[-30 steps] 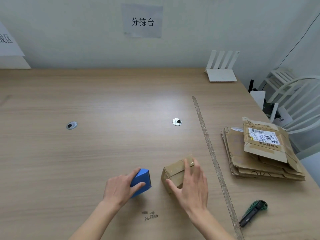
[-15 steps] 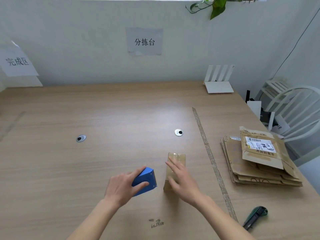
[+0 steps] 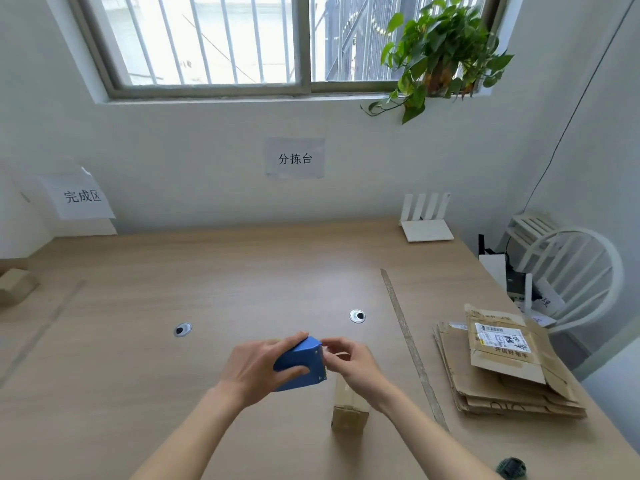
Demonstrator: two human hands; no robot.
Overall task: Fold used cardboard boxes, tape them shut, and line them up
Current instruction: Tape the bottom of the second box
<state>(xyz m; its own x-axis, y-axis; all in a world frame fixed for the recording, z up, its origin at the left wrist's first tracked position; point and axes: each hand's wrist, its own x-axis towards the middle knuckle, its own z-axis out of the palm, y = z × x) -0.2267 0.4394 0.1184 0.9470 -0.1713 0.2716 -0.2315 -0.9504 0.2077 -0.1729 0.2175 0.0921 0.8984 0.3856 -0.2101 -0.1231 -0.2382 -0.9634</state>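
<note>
Fingers (image 3: 263, 355) round right-pointing tape dispenser (image 3: 301, 363)

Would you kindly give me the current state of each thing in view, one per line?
tape dispenser: lifted off the table, gripped by the left hand
right hand: fingertips pinching at the dispenser's toothed end
small cardboard box: folded up, standing on the table below the hands
flattened boxes: stacked flat, unfolded, at the right
window: closed
</note>
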